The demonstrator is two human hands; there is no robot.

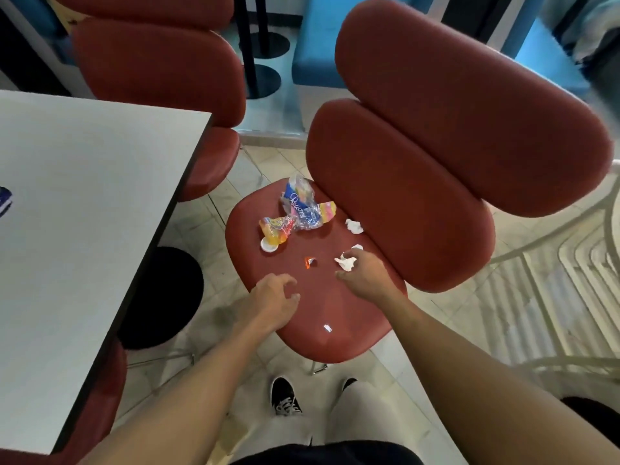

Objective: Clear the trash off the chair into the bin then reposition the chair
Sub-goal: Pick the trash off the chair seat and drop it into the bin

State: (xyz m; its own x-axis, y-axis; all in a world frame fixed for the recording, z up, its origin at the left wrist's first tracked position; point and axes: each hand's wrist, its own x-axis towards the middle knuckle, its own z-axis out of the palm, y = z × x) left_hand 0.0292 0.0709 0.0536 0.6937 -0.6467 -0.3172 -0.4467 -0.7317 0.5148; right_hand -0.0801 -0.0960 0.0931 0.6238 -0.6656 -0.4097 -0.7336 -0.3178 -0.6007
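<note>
A red padded chair (335,307) stands in front of me with trash on its seat. A crumpled plastic wrapper (300,209) and a small white lid (268,246) lie at the far side. A white tissue ball (354,225) sits by the backrest. A small orange scrap (309,262) lies mid-seat, a tiny white scrap (327,327) near the front. My right hand (364,275) pinches a crumpled white tissue (345,262). My left hand (276,302) hovers over the seat's left edge, fingers loosely curled, holding nothing. No bin is in view.
A grey table (84,213) stands close on the left, its black round base (161,297) on the tiled floor. A second red chair (161,68) is behind it. A blue bench (318,38) lies beyond. My shoes (285,396) are just before the chair.
</note>
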